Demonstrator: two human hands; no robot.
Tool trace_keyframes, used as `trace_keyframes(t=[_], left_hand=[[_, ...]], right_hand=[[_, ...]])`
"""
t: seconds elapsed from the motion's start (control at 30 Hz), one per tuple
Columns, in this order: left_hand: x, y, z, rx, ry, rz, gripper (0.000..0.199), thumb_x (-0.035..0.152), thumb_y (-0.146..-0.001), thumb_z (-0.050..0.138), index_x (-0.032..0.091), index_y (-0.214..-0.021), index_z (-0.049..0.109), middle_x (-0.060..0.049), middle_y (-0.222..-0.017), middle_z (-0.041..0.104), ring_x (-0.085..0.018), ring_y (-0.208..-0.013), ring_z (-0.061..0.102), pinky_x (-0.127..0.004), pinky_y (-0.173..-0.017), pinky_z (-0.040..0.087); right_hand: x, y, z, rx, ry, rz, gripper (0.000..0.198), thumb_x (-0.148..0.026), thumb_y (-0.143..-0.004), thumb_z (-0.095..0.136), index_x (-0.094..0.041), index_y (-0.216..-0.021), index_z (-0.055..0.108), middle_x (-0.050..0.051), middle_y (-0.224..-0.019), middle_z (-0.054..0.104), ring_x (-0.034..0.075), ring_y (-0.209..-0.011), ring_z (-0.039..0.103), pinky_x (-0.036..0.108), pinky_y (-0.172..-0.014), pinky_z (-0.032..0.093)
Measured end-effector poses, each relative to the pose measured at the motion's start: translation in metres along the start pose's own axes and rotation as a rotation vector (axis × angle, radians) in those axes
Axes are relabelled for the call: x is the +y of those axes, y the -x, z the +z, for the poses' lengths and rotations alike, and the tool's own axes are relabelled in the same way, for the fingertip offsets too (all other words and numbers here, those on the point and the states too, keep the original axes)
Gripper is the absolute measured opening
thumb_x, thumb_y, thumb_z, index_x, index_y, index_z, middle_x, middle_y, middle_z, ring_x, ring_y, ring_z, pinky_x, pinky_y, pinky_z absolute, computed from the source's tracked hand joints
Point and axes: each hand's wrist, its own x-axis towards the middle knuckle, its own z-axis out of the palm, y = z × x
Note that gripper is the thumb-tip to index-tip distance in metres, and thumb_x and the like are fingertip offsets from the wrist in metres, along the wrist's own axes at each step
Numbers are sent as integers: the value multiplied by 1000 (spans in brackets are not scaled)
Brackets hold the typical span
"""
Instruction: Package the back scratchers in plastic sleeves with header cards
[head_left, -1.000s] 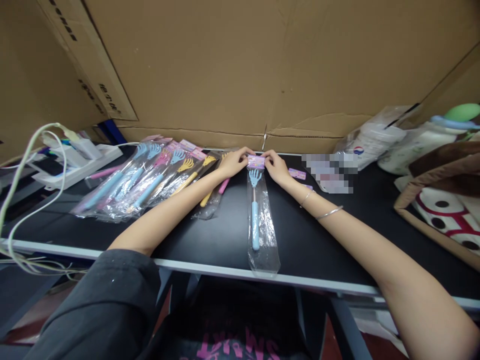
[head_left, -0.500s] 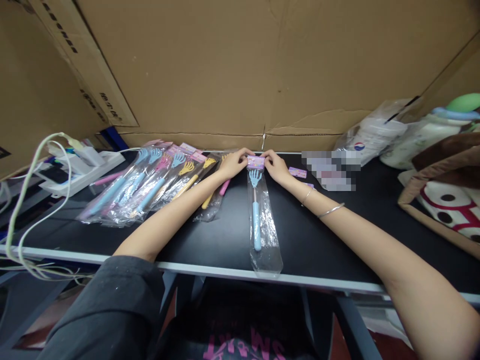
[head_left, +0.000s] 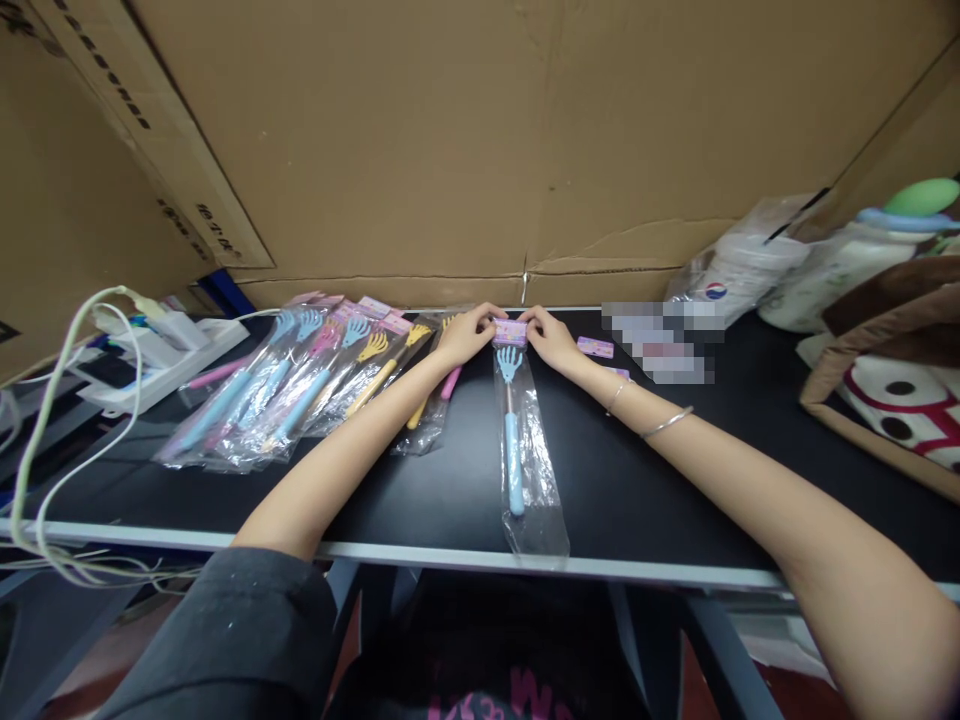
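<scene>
Left hand point(head_left: 466, 335) and right hand point(head_left: 551, 338) just apart, fingers at either end of a purple card point(head_left: 510, 332); can't tell if pinching or pressing; just below the hands, between forearms, blue back scratcher point(head_left: 514, 465) in clear bag point(head_left: 541, 495), flat on black desk point(head_left: 615, 490), claw end nearest hands; left of left hand, overlapping bagged scratchers point(head_left: 304, 402), blue, pink, yellow; right of right hand, small cards point(head_left: 595, 347); further right, white cup point(head_left: 750, 270); far left, power strip point(head_left: 169, 375)
</scene>
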Motion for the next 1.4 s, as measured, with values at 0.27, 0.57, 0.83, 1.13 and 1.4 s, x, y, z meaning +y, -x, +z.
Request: trace_keyframes(t=[0.27,0.57,0.83,1.13,1.4], left_hand=[[-2,0,3,4,47,15,32,16,-85,52,20,-111,69,1,-82,71,-16,-80,64,-26,-80,44],[2,2,1,-13,40,16,34,15,-86,50,20,-113,70,0,-85,72,-16,-80,64,-28,-82,45],[-2,1,2,-10,73,51,33,15,-86,49,20,-111,69,-3,-111,75,-18,-97,70,-30,-94,48],[-3,1,1,-12,41,48,32,16,-85,50,22,-110,70,-1,-108,76,-17,-93,70,-29,-90,48],[-4,2,0,-4,17,72,33,17,-86,48,22,-110,70,-1,-102,76,-17,-88,69,-29,-86,47]], right_hand=[[5,-1,2,-27,49,-13,20,-8,-79,46,-22,-88,57,0,-74,58,19,-77,56,32,-78,41],[6,0,0,-48,89,-22,21,-9,-79,46,-23,-90,58,0,-74,61,21,-77,56,34,-81,43],[6,0,2,-44,117,-31,21,-9,-81,47,-23,-91,59,1,-78,64,21,-82,57,33,-81,43],[6,0,2,-56,146,-38,21,-12,-82,46,-22,-95,60,3,-81,65,22,-86,57,35,-83,44],[7,-1,3,-48,126,-29,22,-10,-81,47,-23,-93,61,2,-77,64,22,-84,58,36,-84,44]])
